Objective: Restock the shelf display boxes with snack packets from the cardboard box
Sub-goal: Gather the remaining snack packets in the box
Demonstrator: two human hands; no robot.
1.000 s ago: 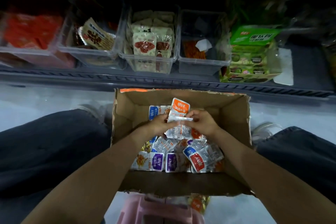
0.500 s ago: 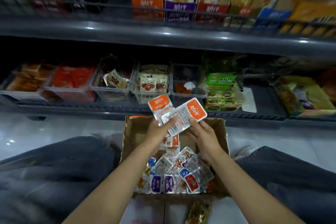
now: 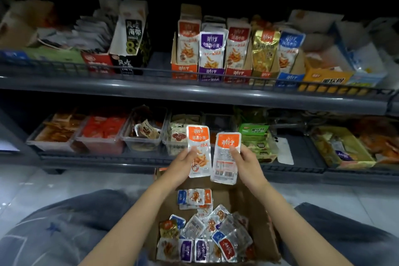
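Snack packets [image 3: 198, 151], one pinched in left hand [image 3: 183, 163], one in right hand [image 3: 246, 162] above the cardboard box [image 3: 259, 218], look slick and could slip or end up in the lookalike red display box [image 3: 237, 74].

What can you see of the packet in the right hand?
The packet is a flat, glossy plastic sachet: orange band with white characters on top, small print and barcodes below, so its back faces the camera. It stands upright, slightly tilted, above the cardboard box. The right hand pinches its right edge, thumb by the orange band. Whether it touches the left hand's packet is unclear.
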